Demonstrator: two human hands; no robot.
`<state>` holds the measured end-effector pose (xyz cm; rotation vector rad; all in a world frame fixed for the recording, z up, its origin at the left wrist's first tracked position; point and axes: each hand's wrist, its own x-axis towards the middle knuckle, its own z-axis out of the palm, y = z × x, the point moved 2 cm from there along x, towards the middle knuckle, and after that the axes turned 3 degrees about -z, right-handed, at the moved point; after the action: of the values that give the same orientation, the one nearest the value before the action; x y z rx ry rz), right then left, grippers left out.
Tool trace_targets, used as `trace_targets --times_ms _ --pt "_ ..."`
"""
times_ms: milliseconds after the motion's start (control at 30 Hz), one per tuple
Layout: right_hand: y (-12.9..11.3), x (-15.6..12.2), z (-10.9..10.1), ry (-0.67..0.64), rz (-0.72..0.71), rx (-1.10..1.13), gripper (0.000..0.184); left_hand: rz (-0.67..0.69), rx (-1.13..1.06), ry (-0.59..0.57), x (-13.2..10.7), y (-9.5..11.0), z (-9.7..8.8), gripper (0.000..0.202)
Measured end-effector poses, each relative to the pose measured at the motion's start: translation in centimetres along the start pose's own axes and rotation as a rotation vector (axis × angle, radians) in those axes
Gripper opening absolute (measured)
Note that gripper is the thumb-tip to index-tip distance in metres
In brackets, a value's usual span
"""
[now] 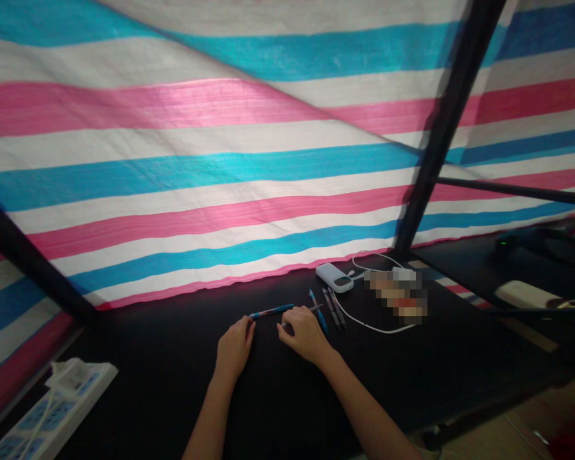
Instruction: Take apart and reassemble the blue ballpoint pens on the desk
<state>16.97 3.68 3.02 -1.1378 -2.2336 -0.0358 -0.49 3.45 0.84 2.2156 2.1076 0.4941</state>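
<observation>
Pen (273,312), blue with a paler middle, lies between the two hands toward the far edge of the black table (148,383), nearly parallel to that edge. At its left end, the left hand (236,345) is turned palm inward, fingers curled and thumb close to the forefinger; whether they pinch the barrel or merely touch it, I cannot tell. The right hand (306,332) arches palm down by the other end, thumb and bent fingers closed around a slim grey pen (317,308) that juts past the knuckles. Both forearms reach in from the near edge, converging. Just right of the right hand lie a second blue pen (319,313) and two dark pens (333,310); beyond, near the far edge, sits a white power bank (334,277). A power strip (67,406) occupies the table's left edge.
</observation>
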Motion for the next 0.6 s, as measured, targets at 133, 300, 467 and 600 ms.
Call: trace_targets --times_ms 133,300,467,600 --pt "-0.20 0.03 -0.07 -0.028 -0.008 -0.002 0.017 0.007 -0.007 0.011 -0.05 0.23 -0.24 0.028" --pt "-0.44 0.07 -0.27 -0.027 -0.028 0.012 0.022 -0.003 -0.036 -0.007 -0.12 0.47 -0.49 0.031" --pt "-0.52 0.04 -0.02 -0.047 -0.047 -0.012 0.019 -0.002 -0.022 -0.001 -0.09 0.41 -0.37 0.032" --pt "-0.34 0.00 0.20 -0.053 -0.037 -0.038 0.011 0.025 -0.014 0.026 -0.08 0.29 -0.12 0.033"
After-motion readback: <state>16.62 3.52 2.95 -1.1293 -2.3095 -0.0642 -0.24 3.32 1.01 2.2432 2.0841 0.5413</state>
